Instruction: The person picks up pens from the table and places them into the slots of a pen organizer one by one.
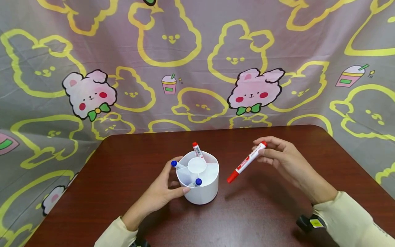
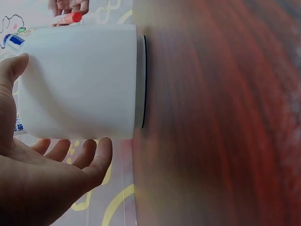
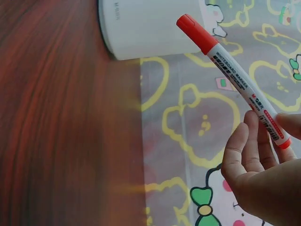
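Observation:
A round white pen holder with several compartments stands on the table. My left hand grips it from the left, thumb near the front rim and fingers round the far side. Inside are a red-ended marker at the back, a blue-ended marker leaning over the left rim, and another blue-ended marker at the front. To the holder's right, my right hand pinches a red whiteboard marker near its rear end. Its capped end slants down and left, apart from the holder.
The dark reddish-brown wooden table lies under both hands. Behind it hangs a grey-pink curtain with yellow bear outlines and pink rabbits, close to the table's back edge.

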The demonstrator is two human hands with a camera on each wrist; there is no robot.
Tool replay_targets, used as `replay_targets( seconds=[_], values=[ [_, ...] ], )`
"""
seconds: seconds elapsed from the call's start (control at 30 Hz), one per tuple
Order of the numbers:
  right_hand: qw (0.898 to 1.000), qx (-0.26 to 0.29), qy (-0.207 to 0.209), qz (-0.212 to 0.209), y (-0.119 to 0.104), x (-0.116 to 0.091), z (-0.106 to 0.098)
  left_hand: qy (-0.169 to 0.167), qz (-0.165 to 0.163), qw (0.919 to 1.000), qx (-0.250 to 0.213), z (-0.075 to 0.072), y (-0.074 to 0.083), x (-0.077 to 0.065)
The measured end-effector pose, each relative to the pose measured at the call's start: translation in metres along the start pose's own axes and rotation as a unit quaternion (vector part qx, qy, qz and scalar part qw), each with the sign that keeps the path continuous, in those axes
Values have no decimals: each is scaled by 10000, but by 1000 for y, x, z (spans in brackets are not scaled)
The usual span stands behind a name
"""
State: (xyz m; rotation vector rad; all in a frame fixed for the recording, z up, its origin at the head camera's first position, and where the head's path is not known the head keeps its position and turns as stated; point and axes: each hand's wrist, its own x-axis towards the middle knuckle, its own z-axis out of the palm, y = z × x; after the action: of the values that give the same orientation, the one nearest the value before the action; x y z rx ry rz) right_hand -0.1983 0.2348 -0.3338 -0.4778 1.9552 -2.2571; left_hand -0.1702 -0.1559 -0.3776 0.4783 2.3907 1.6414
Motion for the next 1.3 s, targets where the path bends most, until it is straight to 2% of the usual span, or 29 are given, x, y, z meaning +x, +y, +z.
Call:
replay_targets(
  seconds=[0.37,0.8,1.13,1.3],
  values=[
    [9989,272,-8,-376,-11,9,17,11,204,9998,19,1,-1,3],
    [9972,569,168,-460,-14,20,41,-30,279,9996,21,0,-2,2],
    [9997,-62,199,-141,-8,30,60,-19,288,9996,16,-1,-4,2],
    [9990,-393,166,-135,-4,32,66,-75,269,9996,-11,-1,-6,3]
  ],
)
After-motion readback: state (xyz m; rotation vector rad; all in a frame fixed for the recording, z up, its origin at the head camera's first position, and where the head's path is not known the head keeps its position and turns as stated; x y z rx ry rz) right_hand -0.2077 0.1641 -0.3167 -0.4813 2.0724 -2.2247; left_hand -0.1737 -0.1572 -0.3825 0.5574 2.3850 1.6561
